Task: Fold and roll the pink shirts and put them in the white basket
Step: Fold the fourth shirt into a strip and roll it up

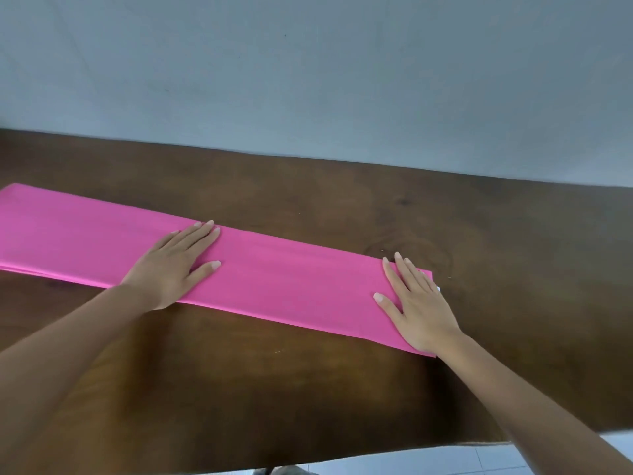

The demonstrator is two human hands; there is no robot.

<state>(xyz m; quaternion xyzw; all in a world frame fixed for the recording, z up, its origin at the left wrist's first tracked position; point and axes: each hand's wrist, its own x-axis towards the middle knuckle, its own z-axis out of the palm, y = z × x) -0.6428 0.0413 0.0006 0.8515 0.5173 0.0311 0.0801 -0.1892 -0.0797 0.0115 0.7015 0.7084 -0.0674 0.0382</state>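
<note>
A pink shirt (287, 279) lies folded into one long flat strip across the dark wooden table (308, 389), running from the left edge of view down to the right. My left hand (176, 264) lies flat on the strip near its middle, fingers straight. My right hand (414, 303) presses flat on the strip's right end, fingers straight and slightly spread. A small white tag (438, 289) peeks out at that right end. The white basket is out of view.
The table's far edge meets a pale grey-blue wall (308, 80). Its near edge runs along the bottom right, with light floor tiles (445, 462) below. Bare wood shows in front of and behind the strip.
</note>
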